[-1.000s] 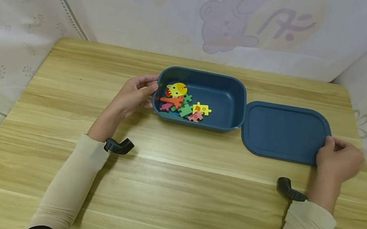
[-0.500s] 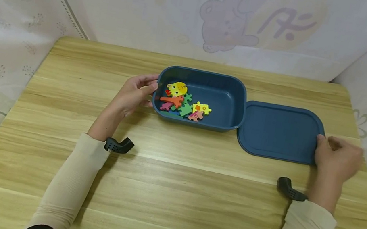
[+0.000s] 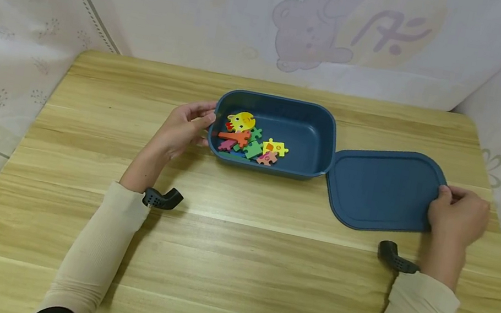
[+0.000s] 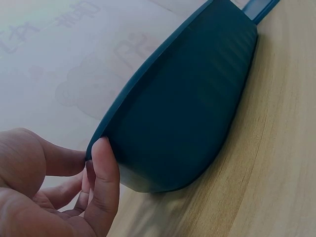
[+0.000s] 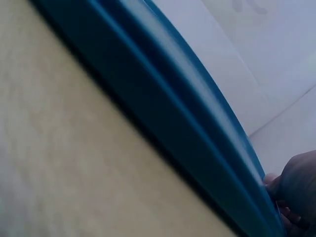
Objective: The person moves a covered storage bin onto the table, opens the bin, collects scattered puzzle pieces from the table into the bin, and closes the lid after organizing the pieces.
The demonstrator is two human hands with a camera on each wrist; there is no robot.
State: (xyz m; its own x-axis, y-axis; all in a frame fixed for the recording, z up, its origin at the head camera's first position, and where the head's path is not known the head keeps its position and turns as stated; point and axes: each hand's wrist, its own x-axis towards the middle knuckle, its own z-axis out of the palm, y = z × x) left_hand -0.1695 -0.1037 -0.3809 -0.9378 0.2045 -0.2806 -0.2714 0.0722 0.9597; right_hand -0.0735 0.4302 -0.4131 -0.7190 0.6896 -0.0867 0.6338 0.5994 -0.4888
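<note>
A dark blue rectangular box stands uncovered toward the back of the table. Colourful jigsaw puzzle pieces lie in its left half, among them a yellow animal-face piece. My left hand grips the box's left end, with the thumb at the rim; the left wrist view shows fingers on both sides of the box rim. Beside the box, its matching blue lid is slightly turned, its left edge close against the box's right end. My right hand pinches the lid's right edge; its fingers are partly hidden.
The light wood table runs in front of the box and lid. A pale curtain-like backdrop with a printed bear rises behind the table and on both sides. A black wrist mount sits on each forearm.
The lid slid slightly left, then turned so its near left corner swung toward me. My right hand shifted a little left with it. The left hand and box stayed still.
</note>
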